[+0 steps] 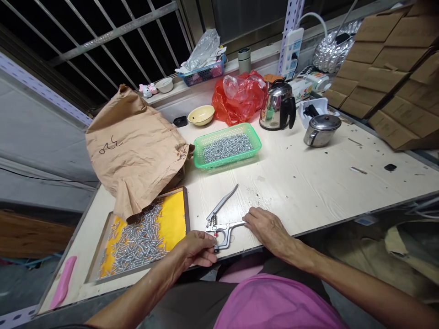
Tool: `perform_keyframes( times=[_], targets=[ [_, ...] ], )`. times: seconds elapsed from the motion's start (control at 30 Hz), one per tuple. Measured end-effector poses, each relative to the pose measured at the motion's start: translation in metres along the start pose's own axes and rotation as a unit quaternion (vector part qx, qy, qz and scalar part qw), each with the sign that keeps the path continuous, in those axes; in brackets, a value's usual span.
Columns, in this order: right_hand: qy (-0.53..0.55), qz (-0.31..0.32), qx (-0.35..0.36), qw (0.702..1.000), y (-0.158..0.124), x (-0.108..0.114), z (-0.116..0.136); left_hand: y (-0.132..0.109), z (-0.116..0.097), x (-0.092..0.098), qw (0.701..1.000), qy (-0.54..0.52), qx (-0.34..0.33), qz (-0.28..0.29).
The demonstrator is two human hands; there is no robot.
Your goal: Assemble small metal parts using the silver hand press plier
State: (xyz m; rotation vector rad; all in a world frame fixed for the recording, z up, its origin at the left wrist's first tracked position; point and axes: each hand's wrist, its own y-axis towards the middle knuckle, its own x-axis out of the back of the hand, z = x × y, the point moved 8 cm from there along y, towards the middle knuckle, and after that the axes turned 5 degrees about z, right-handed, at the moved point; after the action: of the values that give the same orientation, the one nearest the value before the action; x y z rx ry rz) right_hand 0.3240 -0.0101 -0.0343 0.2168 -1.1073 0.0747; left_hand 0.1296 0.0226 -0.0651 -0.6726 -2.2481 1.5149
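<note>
Pliers (222,225) lay at the near edge of the table (308,183), upper handle sprung open. My left hand (195,249) pinched their head, fingers pressed together; whether a small part sat between them I could not tell. My right hand (269,228) lay flat on the lower handle, fingers together. That close to the edge, I judged a careless squeeze could nip my fingertip or tip the tool off.

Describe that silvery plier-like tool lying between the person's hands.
The plier-like tool looks like bare silvery metal, with a C-shaped head, a spring by the pivot and a small red spot. It lies flat near the front edge of the table, handles spread open, the upper one slanting away. The left hand curls against its head; the right hand touches the lower handle's end.
</note>
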Motion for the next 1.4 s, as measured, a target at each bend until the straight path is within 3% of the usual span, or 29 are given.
perform_keyframes(
  times=[0.27,0.73,0.87,1.03,1.23,1.4],
  targets=[
    [-0.054,0.006,0.011,0.998,-0.002,0.003,0.005,0.000,0.010,-0.004,1.000,0.026,0.002,0.014],
    [-0.037,0.060,0.017,0.997,-0.003,-0.003,0.003,-0.001,0.016,-0.007,1.000,0.017,0.008,0.002],
    [-0.021,0.065,0.021,0.997,0.000,0.005,0.001,-0.003,0.014,-0.009,1.000,0.007,0.005,0.002],
    [0.012,0.081,0.067,0.994,0.021,0.017,-0.001,-0.005,0.013,-0.011,1.000,-0.001,-0.002,-0.003],
    [0.000,0.216,0.145,0.966,0.056,-0.004,0.000,-0.004,0.016,-0.011,1.000,-0.009,-0.004,-0.008],
    [-0.028,0.198,0.178,0.964,0.068,-0.002,0.007,-0.008,0.014,-0.013,1.000,-0.014,-0.011,-0.008]
  ],
)
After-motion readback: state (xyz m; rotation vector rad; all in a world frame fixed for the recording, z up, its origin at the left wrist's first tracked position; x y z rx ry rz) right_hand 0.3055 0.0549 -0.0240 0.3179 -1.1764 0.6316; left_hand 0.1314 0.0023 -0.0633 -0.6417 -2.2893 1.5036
